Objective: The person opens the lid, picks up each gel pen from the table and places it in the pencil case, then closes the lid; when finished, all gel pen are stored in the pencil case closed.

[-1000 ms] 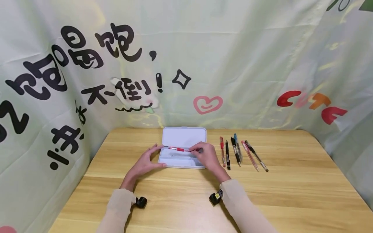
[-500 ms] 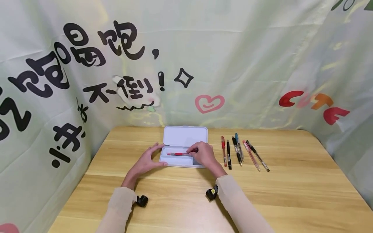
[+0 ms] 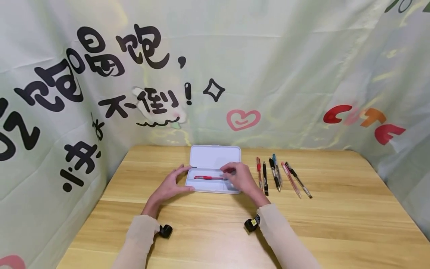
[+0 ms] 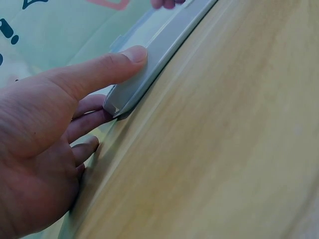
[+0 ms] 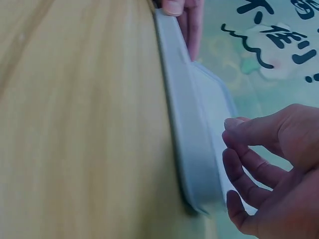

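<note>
A white pencil case [image 3: 215,157] lies with its lid raised at the back of the table. Inside its rear compartment rests a red pen [image 3: 208,178], its right end partly behind my right hand. My left hand [image 3: 169,185] grips the case's left end, thumb on the front wall [image 4: 149,64] and fingers round the back corner. Over the right side of the case hovers my right hand [image 3: 241,178]. Its fingers are loosely bent, thumb near the forefinger, and the right wrist view shows nothing between them.
To the right of the case lie several pens: a red pen [image 3: 258,168], black pens [image 3: 265,179], a blue-capped pen [image 3: 275,160] and a pink pen [image 3: 291,181]. A printed curtain [image 3: 285,74] hangs behind the wooden table [image 3: 208,231].
The red pen has come down into the case's rear compartment and my right hand has let go of it, its fingers lifting slightly right. My left hand stays at the case.
</note>
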